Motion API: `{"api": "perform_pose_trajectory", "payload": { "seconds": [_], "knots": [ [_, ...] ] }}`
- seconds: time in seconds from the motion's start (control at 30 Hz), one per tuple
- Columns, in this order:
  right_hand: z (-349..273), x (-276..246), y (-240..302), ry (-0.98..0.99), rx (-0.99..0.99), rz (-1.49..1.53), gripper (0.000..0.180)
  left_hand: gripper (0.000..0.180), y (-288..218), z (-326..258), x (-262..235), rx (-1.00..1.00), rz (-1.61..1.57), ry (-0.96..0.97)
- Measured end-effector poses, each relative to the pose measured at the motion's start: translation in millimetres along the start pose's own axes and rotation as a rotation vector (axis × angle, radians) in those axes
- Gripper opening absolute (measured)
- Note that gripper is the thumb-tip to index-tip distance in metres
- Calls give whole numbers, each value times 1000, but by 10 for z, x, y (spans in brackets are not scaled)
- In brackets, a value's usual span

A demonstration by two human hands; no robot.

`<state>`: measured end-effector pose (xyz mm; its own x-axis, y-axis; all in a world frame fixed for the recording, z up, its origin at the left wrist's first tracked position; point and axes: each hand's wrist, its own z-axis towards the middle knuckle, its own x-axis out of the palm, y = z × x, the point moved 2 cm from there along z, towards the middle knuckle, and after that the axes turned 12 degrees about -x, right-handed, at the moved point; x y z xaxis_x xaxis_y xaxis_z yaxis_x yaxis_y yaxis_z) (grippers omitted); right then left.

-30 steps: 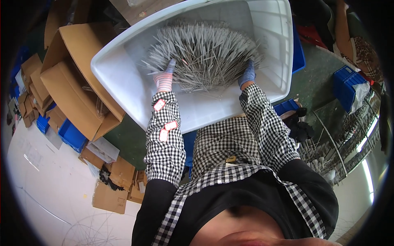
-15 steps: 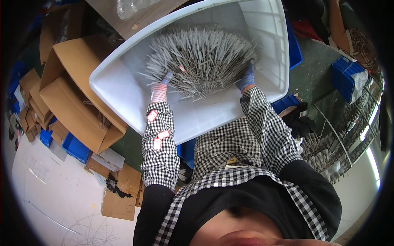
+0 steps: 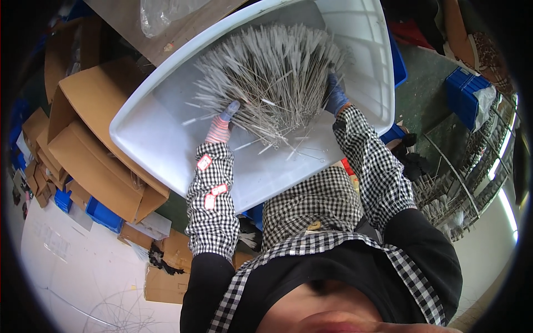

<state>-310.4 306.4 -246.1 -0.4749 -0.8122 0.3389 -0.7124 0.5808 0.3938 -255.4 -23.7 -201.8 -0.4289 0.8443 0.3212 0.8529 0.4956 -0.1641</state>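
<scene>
A big bundle of thin wire-stemmed tube brushes (image 3: 277,61) fans out in a white plastic bin (image 3: 166,139). The pale bristle ends point away from me, while the wire ends with small loops gather on my side. My left hand (image 3: 225,119), in a pink-striped glove with grey-blue fingertips, holds the bundle's left flank; its thumb shows and the other fingers are hidden under the stems. At the right flank my right hand (image 3: 336,97), in a blue-grey glove, grips the stems, its fingertips partly hidden. Several loose brushes stick out near the bundle's lower end.
Open cardboard boxes (image 3: 105,133) stand left of the bin. Beyond it is a wooden board with clear plastic (image 3: 161,16). At right are a blue crate (image 3: 466,100), a wire rack (image 3: 455,183) holding brushes, and another person's arm (image 3: 458,41).
The bundle has risen slightly in view and its wire ends look drawn closer together. The bin's near edge sits lower in view. Both hands stay at the bundle's sides.
</scene>
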Motion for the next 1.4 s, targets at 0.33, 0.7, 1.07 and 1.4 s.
{"api": "perform_pose_trajectory", "payload": {
  "seconds": [0.33,0.7,1.07,1.4],
  "knots": [
    [-183,291,149,154,24,-61,96,72,274,0,-13,-102,-353,21],
    [-347,540,161,100,29,58,88,85,214,-265,543,184,-382,58],
    [-442,806,129,252,153,213,69,73,111,-382,520,162,-522,149],
    [-536,712,114,279,223,313,57,80,270,-606,575,175,-388,-14]
  ]
}}
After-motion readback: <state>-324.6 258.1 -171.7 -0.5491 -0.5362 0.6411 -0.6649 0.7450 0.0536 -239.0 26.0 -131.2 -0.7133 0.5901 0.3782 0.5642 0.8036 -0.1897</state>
